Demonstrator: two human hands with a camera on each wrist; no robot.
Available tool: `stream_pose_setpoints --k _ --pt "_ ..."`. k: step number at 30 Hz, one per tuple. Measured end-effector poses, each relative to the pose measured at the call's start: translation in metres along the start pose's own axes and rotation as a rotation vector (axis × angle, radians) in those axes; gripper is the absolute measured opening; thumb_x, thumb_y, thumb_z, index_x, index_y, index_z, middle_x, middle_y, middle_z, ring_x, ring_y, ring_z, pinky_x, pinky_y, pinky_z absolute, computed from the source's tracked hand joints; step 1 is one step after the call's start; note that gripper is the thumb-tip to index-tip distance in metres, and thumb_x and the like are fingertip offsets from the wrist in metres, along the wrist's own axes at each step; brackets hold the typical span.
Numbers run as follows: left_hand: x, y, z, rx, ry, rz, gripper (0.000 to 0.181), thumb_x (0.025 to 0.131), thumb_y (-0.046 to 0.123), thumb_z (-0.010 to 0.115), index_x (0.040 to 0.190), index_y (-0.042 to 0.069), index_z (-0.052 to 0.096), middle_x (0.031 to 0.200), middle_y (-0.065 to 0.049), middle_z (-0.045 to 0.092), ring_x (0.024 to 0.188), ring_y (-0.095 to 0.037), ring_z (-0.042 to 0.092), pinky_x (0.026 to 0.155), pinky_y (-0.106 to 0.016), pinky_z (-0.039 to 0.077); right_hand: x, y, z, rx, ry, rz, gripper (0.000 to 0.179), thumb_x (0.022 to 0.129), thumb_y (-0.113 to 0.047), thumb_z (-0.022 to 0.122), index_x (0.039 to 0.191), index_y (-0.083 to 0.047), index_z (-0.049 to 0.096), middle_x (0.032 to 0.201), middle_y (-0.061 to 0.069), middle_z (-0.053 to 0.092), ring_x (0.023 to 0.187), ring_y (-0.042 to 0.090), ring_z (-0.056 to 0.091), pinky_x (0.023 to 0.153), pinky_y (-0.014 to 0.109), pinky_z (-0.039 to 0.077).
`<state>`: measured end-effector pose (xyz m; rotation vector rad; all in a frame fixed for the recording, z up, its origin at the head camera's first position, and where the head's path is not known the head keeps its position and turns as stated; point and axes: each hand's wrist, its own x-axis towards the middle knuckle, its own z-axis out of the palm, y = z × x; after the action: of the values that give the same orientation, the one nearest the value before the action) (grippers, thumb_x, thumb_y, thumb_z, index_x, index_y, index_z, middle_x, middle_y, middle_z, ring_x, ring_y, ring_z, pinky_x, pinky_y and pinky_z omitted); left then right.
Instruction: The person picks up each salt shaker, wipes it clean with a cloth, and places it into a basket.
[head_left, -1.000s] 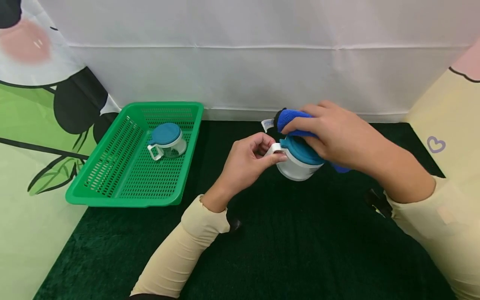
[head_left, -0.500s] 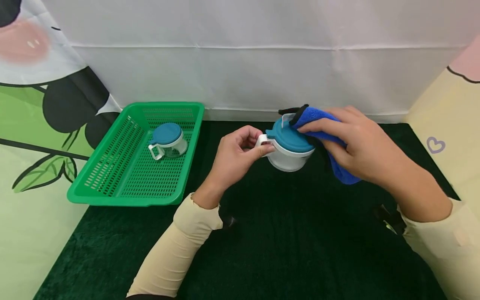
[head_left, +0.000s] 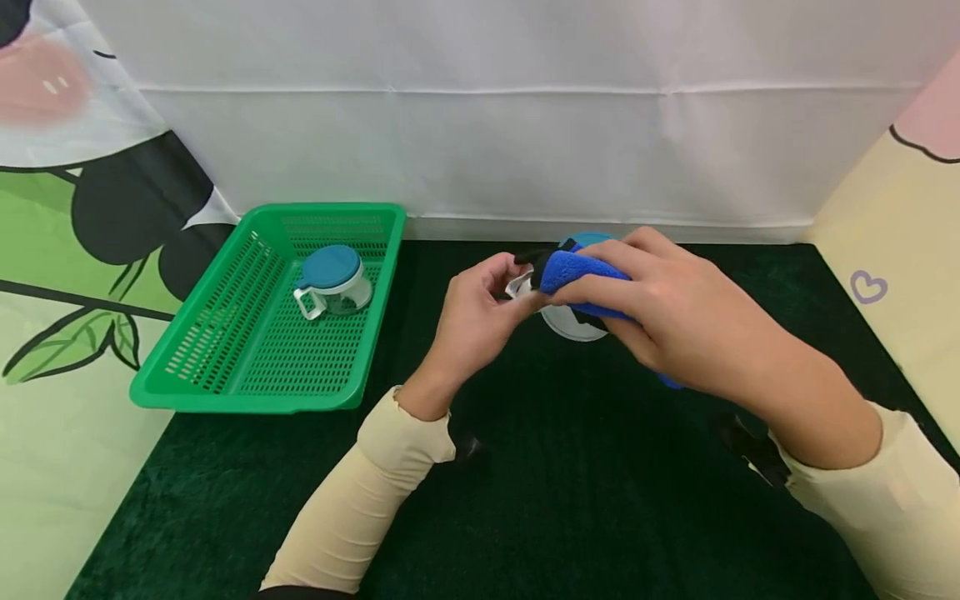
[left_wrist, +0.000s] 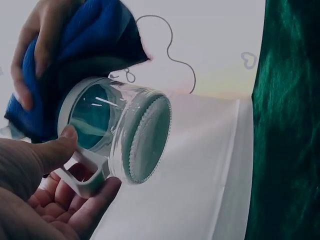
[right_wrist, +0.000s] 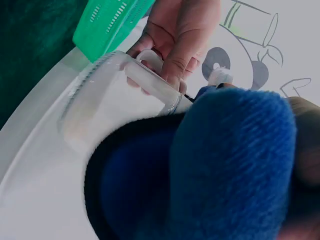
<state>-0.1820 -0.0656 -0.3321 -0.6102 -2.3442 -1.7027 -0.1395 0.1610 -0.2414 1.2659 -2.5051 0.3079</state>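
Note:
My left hand [head_left: 476,317] pinches the white handle [left_wrist: 90,182] of a clear glass seasoning jar [left_wrist: 142,132], raised over the table. Its blue lid [head_left: 587,239] mostly hides behind my right hand in the head view. With curled fingers, my right hand [head_left: 675,304] grips a folded blue cloth [head_left: 577,273] with black edging. The cloth lies against the jar's lid end, close by the handle and my left fingertips. Seen from the left wrist, the jar tips sideways, its ribbed base facing away from the palm.
To the left, a green plastic basket [head_left: 300,367] holds a second glass jar [head_left: 348,297] with a blue lid and white handle. Dark green cloth [head_left: 570,483] covers the table. A white sheet [head_left: 450,158] hangs behind, with printed panels at both sides.
The blue cloth went from the handle side rightward across the lid, then came back left to the handle. The jar shifted slightly left early on, staying in my left hand.

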Motion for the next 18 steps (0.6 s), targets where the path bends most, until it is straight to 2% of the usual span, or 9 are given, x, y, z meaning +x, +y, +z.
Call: stream_pose_setpoints --k 5,10,14,18 --pt "0.001 0.000 -0.008 -0.089 0.022 0.005 0.017 0.094 0.010 0.078 0.104 0.002 0.067 0.092 -0.007 0.067 0.084 -0.021 0.060 0.075 -0.030 0.053 -0.011 0.003 -0.004 0.030 0.037 0.027 0.043 0.087 -0.001 0.081 0.124 -0.022 0.072 0.136 0.009 0.063 0.119 0.034 0.053 0.091 0.061 0.054" --pt "0.001 0.002 -0.012 -0.168 -0.015 0.073 0.017 0.093 0.007 0.078 0.104 0.001 0.067 0.092 -0.007 0.068 0.083 -0.022 0.061 0.075 -0.031 0.054 -0.015 0.019 -0.015 0.068 0.044 0.103 0.041 0.093 0.001 0.074 0.127 -0.021 0.071 0.137 0.014 0.062 0.118 0.037 0.052 0.091 0.066 0.049" --pt "-0.001 0.005 -0.010 -0.190 -0.071 0.122 0.015 0.092 0.002 0.078 0.102 -0.001 0.067 0.093 -0.008 0.069 0.084 -0.021 0.062 0.078 -0.032 0.057 -0.001 0.031 -0.020 0.109 -0.005 0.141 0.035 0.097 -0.002 0.068 0.127 -0.021 0.070 0.135 0.015 0.063 0.119 0.039 0.053 0.091 0.067 0.048" --pt "-0.003 0.005 -0.004 -0.175 -0.096 0.113 0.014 0.093 0.003 0.078 0.100 0.000 0.067 0.092 -0.007 0.068 0.083 -0.019 0.062 0.076 -0.031 0.056 0.016 0.029 -0.018 0.064 -0.081 0.126 0.031 0.098 -0.008 0.070 0.125 -0.024 0.071 0.136 0.014 0.063 0.122 0.041 0.053 0.090 0.068 0.050"
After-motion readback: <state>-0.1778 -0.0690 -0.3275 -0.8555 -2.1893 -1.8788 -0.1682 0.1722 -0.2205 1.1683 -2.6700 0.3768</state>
